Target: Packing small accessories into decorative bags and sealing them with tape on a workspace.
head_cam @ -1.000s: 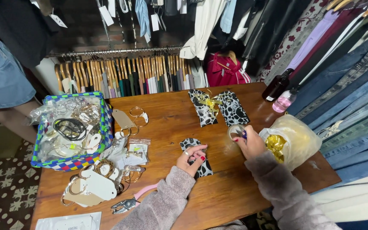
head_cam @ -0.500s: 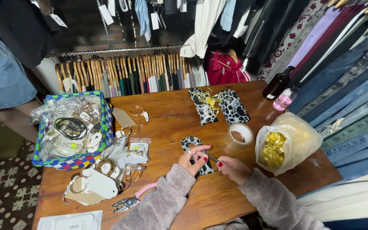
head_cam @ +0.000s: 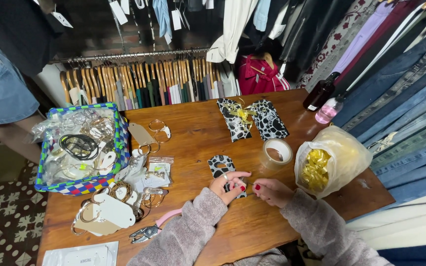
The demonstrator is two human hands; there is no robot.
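The right hand [head_cam: 269, 191] has come nearer the left hand [head_cam: 229, 184], both pinching a half-hidden black-and-white spotted pouch [head_cam: 221, 166].

Black-and-white spotted packets [head_cam: 252, 118], bow bag [head_cam: 331, 160]

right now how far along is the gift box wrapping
Done: two spotted boxes lie together, one wearing a gold bow. In hand: both hands, left hand and right hand, work a third spotted box. Left: it has no bow; gold bows wait in the bag.

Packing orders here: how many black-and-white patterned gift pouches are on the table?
3: one under the left hand, pouch; two side by side at the table's far edge, one with gold ribbon, one plain.
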